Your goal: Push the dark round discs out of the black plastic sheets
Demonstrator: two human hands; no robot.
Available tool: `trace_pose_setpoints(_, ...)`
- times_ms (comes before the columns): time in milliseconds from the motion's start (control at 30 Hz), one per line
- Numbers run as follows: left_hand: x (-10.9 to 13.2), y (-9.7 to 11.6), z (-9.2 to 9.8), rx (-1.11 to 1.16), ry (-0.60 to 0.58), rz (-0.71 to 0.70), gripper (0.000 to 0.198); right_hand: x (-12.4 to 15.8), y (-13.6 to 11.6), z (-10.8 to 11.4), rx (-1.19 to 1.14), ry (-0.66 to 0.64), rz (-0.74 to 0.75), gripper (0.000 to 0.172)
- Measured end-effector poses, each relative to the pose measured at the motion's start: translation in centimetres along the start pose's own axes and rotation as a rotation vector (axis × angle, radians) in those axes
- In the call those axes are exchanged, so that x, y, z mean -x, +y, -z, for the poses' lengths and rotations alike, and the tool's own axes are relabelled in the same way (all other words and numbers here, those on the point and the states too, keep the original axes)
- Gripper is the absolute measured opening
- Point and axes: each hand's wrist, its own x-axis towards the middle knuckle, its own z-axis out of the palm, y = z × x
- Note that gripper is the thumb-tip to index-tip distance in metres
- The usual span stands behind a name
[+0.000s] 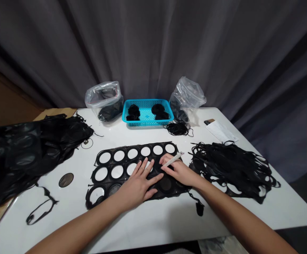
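A black rubber sheet with rows of round cut-outs lies flat in the middle of the white table. My left hand rests flat on the sheet, fingers spread, pressing it down. My right hand is closed around a thin white tool, whose tip points down at the sheet just right of my left fingers. Some holes near my hands still hold black discs; the others show the white table through them.
A pile of black sheets lies at the left, a heap of black offcuts at the right. A loose disc and a strip lie front left. At the back stand a blue basket, two plastic bags and a paper.
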Motion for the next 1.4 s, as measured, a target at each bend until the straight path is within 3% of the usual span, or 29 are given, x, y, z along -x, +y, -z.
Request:
trace_pose_setpoints(267,0.0,0.0,-0.1,0.005,0.010,0.001,0.068,0.2,-0.3,-0.4,0.088,0.013,0.000,0.005)
trace_pose_setpoints(433,0.0,0.1,0.1,0.002,0.011,-0.005,0.068,0.6,-0.8,-1.3,0.228,0.013,0.098,0.010)
trace_pose_setpoints(700,0.0,0.0,0.2,0.015,0.009,0.001,0.066,0.1,-0.3,-0.5,-0.016,0.078,-0.005,0.011)
trace_pose_setpoints(967,0.0,0.1,0.2,0.013,0.003,0.005,0.066,0.0,-0.2,-0.5,-0.026,0.059,-0.011,0.009)
trace_pose_setpoints(1133,0.0,0.1,0.2,0.008,-0.012,0.003,0.069,0.3,-0.3,-0.7,0.087,0.053,0.013,0.008)
trace_pose_setpoints(1267,0.0,0.1,0.3,0.018,-0.004,0.002,0.064,0.9,-0.4,-2.4,0.291,0.035,0.107,0.014)
trace_pose_setpoints(1333,-0.1,0.2,0.4,0.018,-0.006,0.001,0.060,0.7,-0.1,-3.1,0.344,0.070,0.117,0.017)
trace_pose_setpoints(1400,-0.1,0.2,0.4,0.011,-0.004,0.003,0.058,0.1,0.5,-3.0,0.308,0.189,0.054,0.019)
